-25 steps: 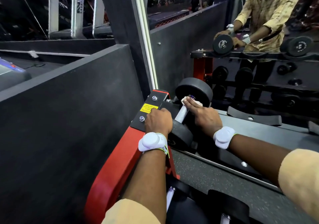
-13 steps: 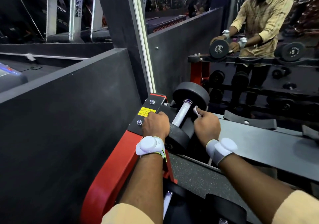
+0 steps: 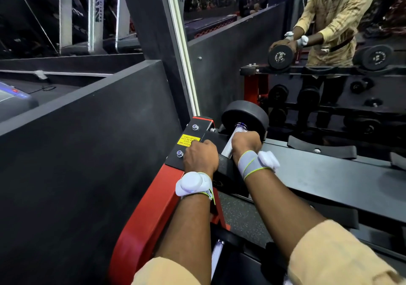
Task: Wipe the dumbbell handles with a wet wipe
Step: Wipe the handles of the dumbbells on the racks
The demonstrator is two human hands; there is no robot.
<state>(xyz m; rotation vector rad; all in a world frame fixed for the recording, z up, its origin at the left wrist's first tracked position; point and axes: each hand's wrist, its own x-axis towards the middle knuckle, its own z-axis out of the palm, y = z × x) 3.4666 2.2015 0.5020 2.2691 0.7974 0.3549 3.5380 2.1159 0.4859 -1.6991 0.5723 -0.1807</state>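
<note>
Rack (image 3: 151, 199): left hand (image 3: 201, 155), right hand (image 3: 245, 143) around dumbbell (image 3: 244, 115)

Dumbbell (image 3: 245, 118): two round black heads joined by a knurled silver handle (image 3: 228, 151). It lies on its side at the left end of the top tier of the rack (image 3: 153, 208), its axis running away from the camera and slightly rightward. The far head is in full view; the near head is mostly covered. The right hand (image 3: 246, 144) curls round the handle's middle. The left hand (image 3: 201, 156) grips over the near head. Short lengths of handle show on either side of the right hand.

Right hand (image 3: 246, 145) apparently grips dumbbell handle (image 3: 229, 149).
</note>
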